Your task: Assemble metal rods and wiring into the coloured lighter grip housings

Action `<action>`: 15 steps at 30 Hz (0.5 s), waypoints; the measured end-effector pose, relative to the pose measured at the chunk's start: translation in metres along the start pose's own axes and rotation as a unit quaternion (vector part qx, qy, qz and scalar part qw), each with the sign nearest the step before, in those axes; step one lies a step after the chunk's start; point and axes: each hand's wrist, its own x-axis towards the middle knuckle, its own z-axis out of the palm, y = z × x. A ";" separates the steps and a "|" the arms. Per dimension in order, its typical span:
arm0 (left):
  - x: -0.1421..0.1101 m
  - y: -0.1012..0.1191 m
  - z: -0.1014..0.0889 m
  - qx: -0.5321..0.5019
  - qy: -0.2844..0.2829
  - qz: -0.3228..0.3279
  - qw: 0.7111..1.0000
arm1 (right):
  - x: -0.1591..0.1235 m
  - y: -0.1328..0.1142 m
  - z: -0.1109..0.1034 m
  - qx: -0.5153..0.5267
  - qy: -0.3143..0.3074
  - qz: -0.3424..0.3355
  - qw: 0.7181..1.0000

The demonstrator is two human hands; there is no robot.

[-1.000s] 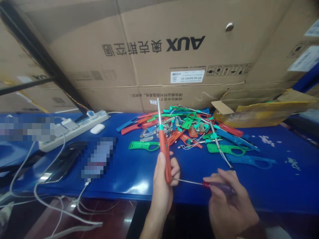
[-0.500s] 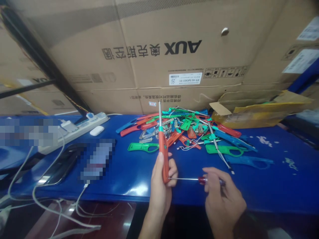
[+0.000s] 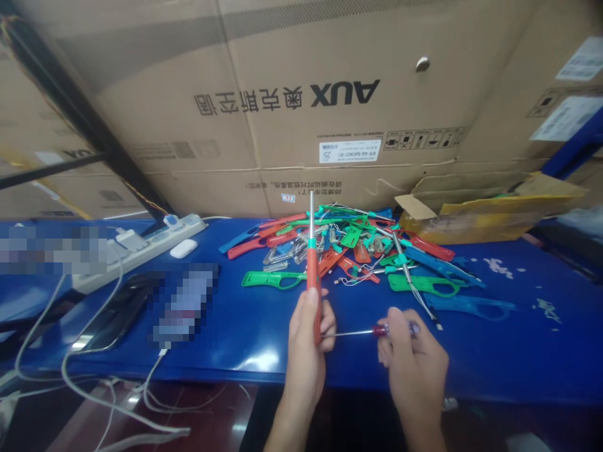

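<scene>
My left hand (image 3: 306,342) is wrapped round the handle of a red gas lighter (image 3: 312,267), held upright with its metal tube pointing up. A green collar joins the tube to the red body. In my right hand (image 3: 412,358) is a screwdriver (image 3: 380,329) with a clear red handle, lying level. Its thin shaft points left, and the tip meets the lower end of the lighter's handle; the exact contact spot is too small to make out. Behind my hands lies a pile of lighter parts (image 3: 351,237): red, green and blue shells, metal tubes, wires and clear pieces.
Left on the blue table (image 3: 254,314) are a phone (image 3: 188,301) on a cable, a dark phone (image 3: 120,311), a white power strip (image 3: 155,242) and a small white case (image 3: 183,248). An open carton (image 3: 490,216) stands at back right, before a large cardboard box (image 3: 282,138).
The lighter has shifted slightly right and turned a little in my left hand. My right hand has moved slightly up and its fingers have rolled round the screwdriver handle.
</scene>
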 end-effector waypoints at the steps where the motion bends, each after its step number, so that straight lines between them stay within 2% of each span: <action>1: 0.000 0.000 0.000 -0.004 -0.002 -0.002 1.000 | 0.001 0.000 0.000 -0.020 0.004 -0.012 1.000; 3: 0.000 0.001 -0.002 -0.020 -0.013 -0.012 1.000 | 0.003 -0.001 0.001 -0.032 0.015 -0.035 0.999; 6: 0.001 0.001 -0.003 -0.031 -0.019 -0.020 0.999 | 0.004 -0.001 0.003 0.021 -0.006 -0.043 0.999; 9: 0.000 0.001 -0.002 -0.018 -0.001 -0.007 1.000 | 0.002 -0.001 0.003 0.041 -0.005 -0.052 0.998; 11: 0.000 0.001 0.000 -0.005 0.009 0.001 1.000 | -0.001 0.000 0.002 0.069 -0.005 -0.090 0.994; 15: 0.001 0.003 0.002 -0.001 0.020 -0.002 1.000 | 0.000 0.007 -0.005 0.189 -0.135 -0.179 0.956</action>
